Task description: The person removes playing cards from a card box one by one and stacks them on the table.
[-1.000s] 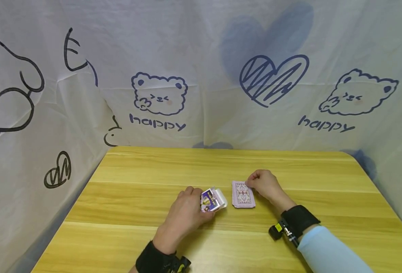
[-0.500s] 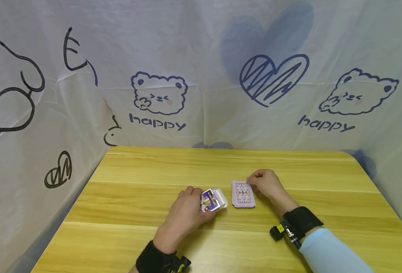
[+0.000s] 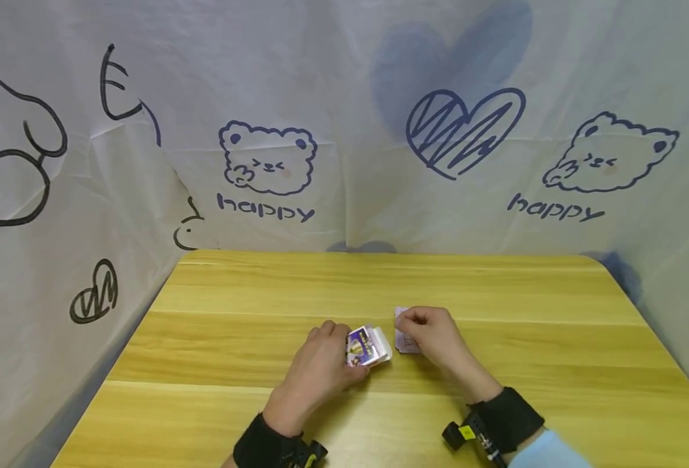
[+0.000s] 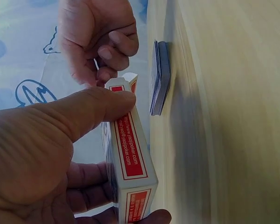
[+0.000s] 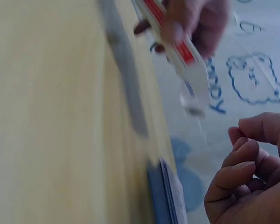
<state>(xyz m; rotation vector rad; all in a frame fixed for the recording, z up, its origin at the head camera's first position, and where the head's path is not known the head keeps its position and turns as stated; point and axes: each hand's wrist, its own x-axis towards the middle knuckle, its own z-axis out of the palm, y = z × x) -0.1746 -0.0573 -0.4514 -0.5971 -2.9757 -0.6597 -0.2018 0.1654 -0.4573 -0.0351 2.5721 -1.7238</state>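
Observation:
My left hand (image 3: pixel 318 370) grips a playing card box (image 3: pixel 362 346) tilted above the table, its white end flap standing out toward the right. Red panels with printed web addresses show on the card box (image 4: pixel 130 154) in the left wrist view, where the thumb presses along its edge. A squared stack of playing cards (image 3: pixel 403 341) lies face down just right of the box. Over that stack hovers my right hand (image 3: pixel 438 335), hiding much of it. Its fingers are curled with thumb and index fingertip together, and nothing shows between them in the right wrist view.
The wood-grain table (image 3: pixel 251 292) extends around both hands. A white cloth (image 3: pixel 344 97) with drawn bears and hearts hangs behind the far edge and along the sides. Black straps with small cameras circle both wrists.
My right hand has moved left and nearer to me, from the stack's far right corner to over the stack. My left hand and the box have barely moved.

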